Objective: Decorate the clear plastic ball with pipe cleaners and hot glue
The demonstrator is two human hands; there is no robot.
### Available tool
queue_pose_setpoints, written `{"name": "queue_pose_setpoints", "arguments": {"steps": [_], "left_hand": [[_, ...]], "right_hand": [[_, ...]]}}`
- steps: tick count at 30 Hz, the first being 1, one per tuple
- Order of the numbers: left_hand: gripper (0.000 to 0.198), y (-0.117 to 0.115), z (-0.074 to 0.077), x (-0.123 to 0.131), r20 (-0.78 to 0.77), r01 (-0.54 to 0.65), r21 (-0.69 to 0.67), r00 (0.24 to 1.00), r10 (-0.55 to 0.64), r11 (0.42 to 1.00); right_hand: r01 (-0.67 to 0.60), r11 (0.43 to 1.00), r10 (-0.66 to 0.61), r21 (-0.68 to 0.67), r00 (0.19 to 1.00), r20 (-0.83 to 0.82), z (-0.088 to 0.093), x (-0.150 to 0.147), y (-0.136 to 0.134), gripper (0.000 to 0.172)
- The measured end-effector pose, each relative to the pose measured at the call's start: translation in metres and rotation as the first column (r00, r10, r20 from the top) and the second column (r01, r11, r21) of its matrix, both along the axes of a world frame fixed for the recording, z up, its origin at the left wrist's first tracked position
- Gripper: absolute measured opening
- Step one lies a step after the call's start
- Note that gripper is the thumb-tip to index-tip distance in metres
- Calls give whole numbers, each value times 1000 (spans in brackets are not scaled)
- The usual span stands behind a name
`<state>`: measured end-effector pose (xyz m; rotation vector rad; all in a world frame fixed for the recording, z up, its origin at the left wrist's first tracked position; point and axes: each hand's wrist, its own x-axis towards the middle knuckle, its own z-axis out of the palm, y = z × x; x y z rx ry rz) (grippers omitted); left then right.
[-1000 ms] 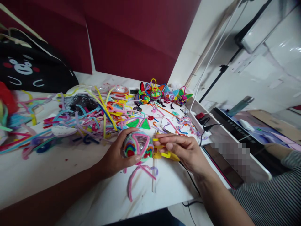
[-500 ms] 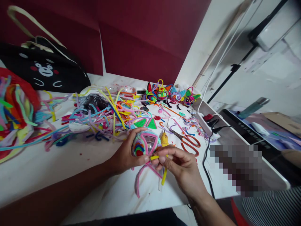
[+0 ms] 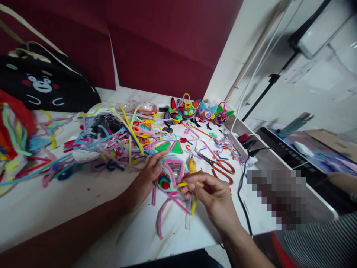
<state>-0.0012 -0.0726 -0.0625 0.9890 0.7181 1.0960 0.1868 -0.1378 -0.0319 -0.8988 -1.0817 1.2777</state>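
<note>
My left hand point(image 3: 143, 182) steadies a clear ball point(image 3: 176, 172) at its left side. Pink, green and rainbow-coloured pipe cleaners cover parts of the ball. Pinched in the fingers of my right hand point(image 3: 213, 191) is a yellow pipe cleaner point(image 3: 183, 184), its tip at the ball's lower front edge; a longer yellow length hangs below the hand. Bent pink pipe cleaners point(image 3: 160, 219) lie on the table in front of the ball. Behind it rest two green triangular pieces point(image 3: 164, 147) edged in pink and purple. A small yellow object with a pointed tip point(image 3: 192, 165) stands beside my right hand.
Orange-handled scissors point(image 3: 225, 167) lie to the right. Left of the ball spreads a heap of loose pipe cleaners point(image 3: 111, 149). Several decorated balls with ears point(image 3: 189, 110) line the back. A black bag point(image 3: 47, 85), a black cable point(image 3: 242, 197) and another person's striped clothing point(image 3: 320, 242) border the area.
My left thumb has drawn back from the ball's front, exposing more of its lower left. My right hand still pinches the yellow pipe cleaner. The view has shifted slightly.
</note>
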Motion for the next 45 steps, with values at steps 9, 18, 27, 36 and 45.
{"name": "queue_pose_setpoints", "arguments": {"steps": [9, 18, 27, 36, 45], "left_hand": [[50, 2, 8, 3, 12, -32, -73, 999, 33, 997], [53, 4, 11, -4, -49, -7, -133, 999, 1, 991], [46, 4, 11, -4, -49, 24, -146, 998, -31, 989], [49, 4, 15, -5, -97, 29, -117, 994, -41, 993], [41, 4, 18, -4, -2, -25, -198, 1000, 25, 980]], "right_hand": [[-1, 1000, 1, 0, 1000, 25, -2, -4, 1, 5], [18, 1000, -19, 12, 994, 112, -5, -5, -1, 7], [8, 995, -30, 95, 972, 232, -4, -4, -1, 10], [2, 993, -30, 119, 972, 234, -8, -5, -1, 9], [28, 981, -97, 192, 927, 363, -1, -2, -7, 10]]}}
